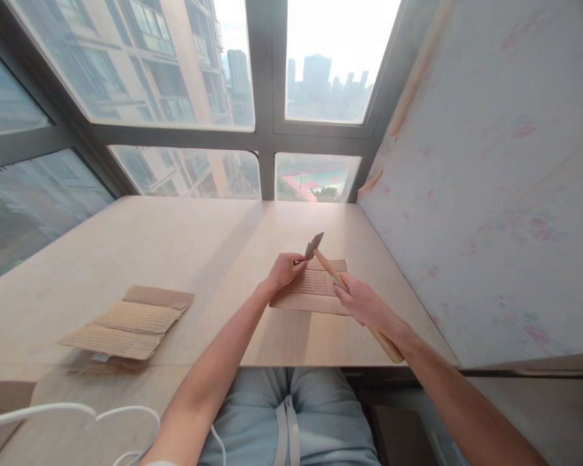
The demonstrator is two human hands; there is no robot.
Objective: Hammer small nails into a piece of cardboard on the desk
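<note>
My right hand (362,298) is wrapped round the wooden handle of a hammer (331,270). The hammer's dark metal head is raised just beside and above the fingers of my left hand (285,268). Those fingers pinch a small dark pin-like piece (298,262), mostly hidden, at the upper part of a cardboard sheet (311,302). Rows of small punched holes cover the middle of this sheet, which lies flat on the tabletop under both hands.
To the left lies a second creased cardboard piece (131,318) with many rows of holes. A white cable (121,409) loops at the lower left near a brown cardboard box (7,396). The pale wooden tabletop (184,239) meets windows ahead and a flowered wall (486,194) on the right.
</note>
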